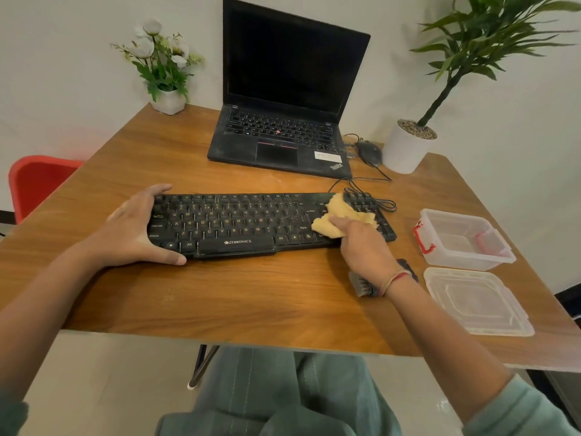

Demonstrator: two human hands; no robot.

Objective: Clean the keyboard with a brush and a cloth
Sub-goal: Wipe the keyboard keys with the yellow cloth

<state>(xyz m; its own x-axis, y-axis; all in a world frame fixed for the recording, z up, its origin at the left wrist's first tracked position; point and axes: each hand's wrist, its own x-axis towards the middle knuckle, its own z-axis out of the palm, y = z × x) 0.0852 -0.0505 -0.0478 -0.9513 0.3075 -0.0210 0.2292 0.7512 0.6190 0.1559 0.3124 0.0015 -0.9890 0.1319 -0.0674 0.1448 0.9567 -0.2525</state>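
- Keyboard (pixel 239 221): black, lying flat across the middle of the wooden bench (pixel 251 294). Part of its right end is covered by the cloth (pixel 342 215) and the right hand (pixel 361 247).
- The left hand (pixel 138 228) grips the keyboard's left end, thumb along the near edge and fingers over the far corner, hiding the keys there.
- The right hand holds the bunched yellow cloth down on the keys left of the number pad. Its fingertips are buried in the folds.
- The brush (pixel 361 283) lies on the bench under the right wrist. Only the grey bristles and a dark end of the handle show.
- A red chair (pixel 37 180) at the left and the tall plant (pixel 490 42) at the right are cut off by the frame.
- A broad strip of bare wood runs between the keyboard and the bench's near edge.
- A clear box (pixel 462 240) with red clips stands just right of the keyboard, apart from it. Its lid (pixel 478 302) lies nearer, close to the bench's right edge.
- The keyboard's cable (pixel 385 204) loops behind its right end.
- An open laptop (pixel 283 133) with a dark screen stands behind the keyboard, with a mouse (pixel 369 152) beside it.
- "ZEBRONICS" reads on the keyboard's near edge and "ThinkPad" on the laptop's corner. The laptop's white sticker is unreadable.
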